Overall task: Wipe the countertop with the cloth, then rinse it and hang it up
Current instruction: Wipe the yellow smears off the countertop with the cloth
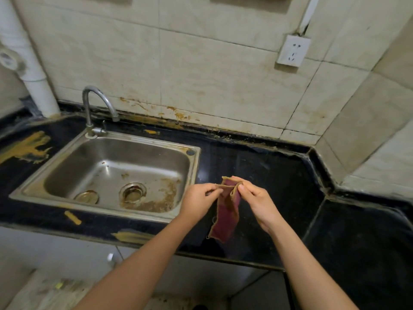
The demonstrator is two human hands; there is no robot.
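Two forearms reach in from 6 o'clock and meet over the dark countertop, which runs from 9 o'clock to 4 o'clock beneath a stained tiled wall. Set into the counter at 8 o'clock is the steel sink, its floor rust-marked around the drain.

Just right of the sink, the left hand and right hand each pinch the top edge of the maroon cloth between thumb and curled fingers. The cloth hangs free below them, clear of the counter as far as one can tell. Held by two points along one hem like this, it looks as if it is being opened out or folded into a pad before wiping.

The faucet stands at the sink's 11 o'clock corner, spout arching over the basin, handy for the rinse. A white pipe rises at 10 o'clock and a wall socket sits at 1 o'clock. Yellow smears mark the counter at 9 o'clock.

Nothing stands on the stretch of counter to the right. No hook or rail for hanging shows.
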